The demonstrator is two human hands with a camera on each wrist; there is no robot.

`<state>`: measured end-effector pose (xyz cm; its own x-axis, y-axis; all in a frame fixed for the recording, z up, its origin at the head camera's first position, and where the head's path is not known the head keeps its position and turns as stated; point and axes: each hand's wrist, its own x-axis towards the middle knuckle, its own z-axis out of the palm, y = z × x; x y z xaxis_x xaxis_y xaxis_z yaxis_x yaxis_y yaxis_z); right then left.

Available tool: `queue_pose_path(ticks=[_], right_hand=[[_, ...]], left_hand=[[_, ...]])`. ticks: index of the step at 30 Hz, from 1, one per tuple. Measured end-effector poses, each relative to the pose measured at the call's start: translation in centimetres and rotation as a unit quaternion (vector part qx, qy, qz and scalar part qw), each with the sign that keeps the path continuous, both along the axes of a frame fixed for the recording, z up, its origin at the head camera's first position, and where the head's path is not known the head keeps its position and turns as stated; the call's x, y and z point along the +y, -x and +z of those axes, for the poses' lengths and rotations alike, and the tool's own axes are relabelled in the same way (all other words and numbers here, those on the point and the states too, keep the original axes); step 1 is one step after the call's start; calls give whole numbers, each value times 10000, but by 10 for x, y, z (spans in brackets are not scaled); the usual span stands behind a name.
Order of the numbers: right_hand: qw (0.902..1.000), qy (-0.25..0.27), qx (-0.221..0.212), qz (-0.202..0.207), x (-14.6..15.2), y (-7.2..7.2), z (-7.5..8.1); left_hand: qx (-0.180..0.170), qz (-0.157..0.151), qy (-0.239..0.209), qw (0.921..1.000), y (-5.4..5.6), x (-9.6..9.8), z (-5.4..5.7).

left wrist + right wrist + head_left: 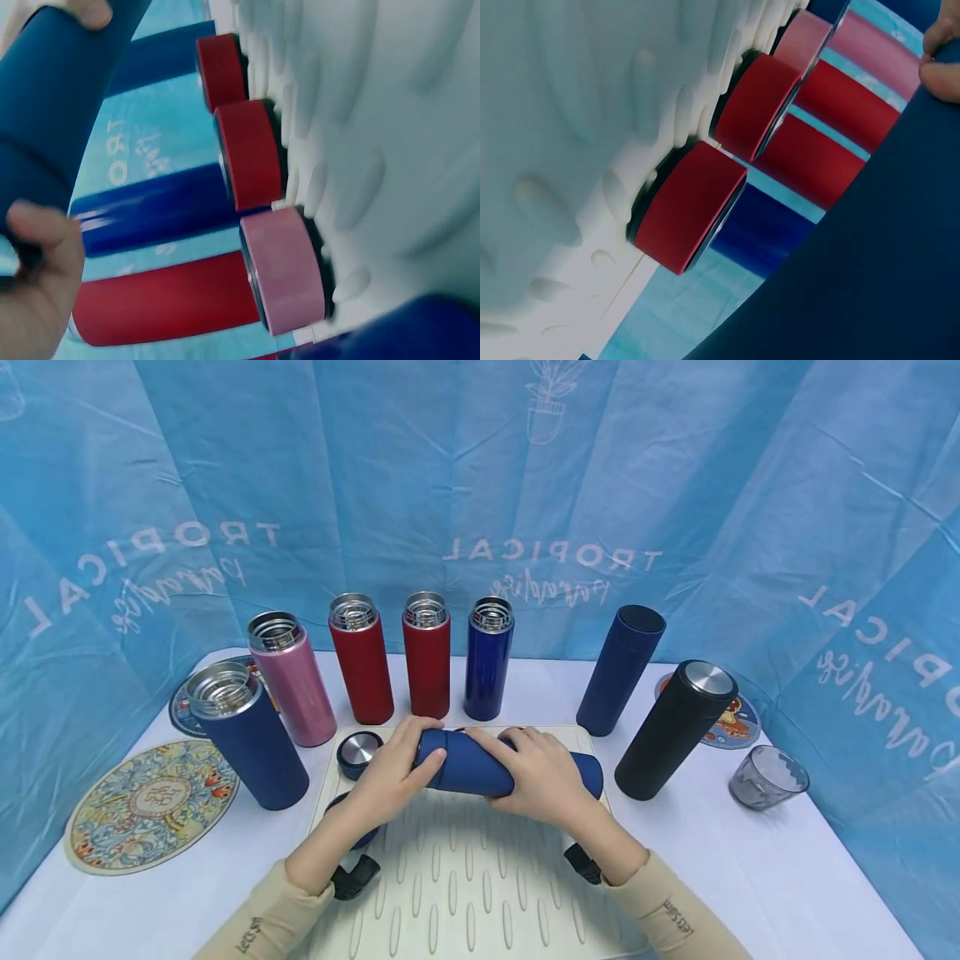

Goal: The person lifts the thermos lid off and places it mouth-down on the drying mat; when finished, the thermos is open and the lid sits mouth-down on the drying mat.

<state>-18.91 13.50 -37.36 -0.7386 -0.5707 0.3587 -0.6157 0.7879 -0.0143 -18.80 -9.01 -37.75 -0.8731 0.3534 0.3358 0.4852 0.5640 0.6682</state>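
Note:
A matte navy vacuum flask (pixel 480 767) lies sideways above the white ribbed mat (pixel 468 893), held in both hands. My left hand (pixel 397 768) grips its lid end on the left, thumb along the near side. The right hand (pixel 542 777) wraps round the body toward the other end. Beneath the flask, two red lids (pixel 251 154) and a pink lid (pixel 286 270) stand in a row on the mat in the left wrist view. A dark lid with a silver top (pixel 358 753) sits by the left hand, and a blue lid (pixel 366 837) is partly hidden under the left forearm.
Lidless bottles stand behind: a blue one (pixel 251 743), a pink one (pixel 296 689), two red ones (pixel 363 672) and a glossy blue one (pixel 488 668). At right are a lidded navy flask (pixel 618 672), a black flask (pixel 671 735) and a grey glass (pixel 768 778). Round placemats (pixel 105 814) lie at both sides.

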Motion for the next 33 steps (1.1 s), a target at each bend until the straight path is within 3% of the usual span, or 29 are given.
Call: queue_pose_path(ticks=[10, 20, 24, 28, 33], right_hand=[[9995, 163, -244, -84, -10, -1, 0], [9998, 176, 96, -67, -9, 0, -4], [9988, 8, 487, -49, -8, 1, -6], [9946, -230, 1014, 25, -7, 3, -7], [9878, -630, 1423, 123, -5, 5, -8]], left_hand=[[444, 881, -423, 9942, -8, 11, 2], [-23, 1240, -530, 9909, -9, 16, 9], [-504, 1336, -623, 9878, -5, 17, 10], [-1323, 1349, -785, 9788, 0, 16, 9], [-2933, 1107, -1284, 9409, 4, 11, 6]])
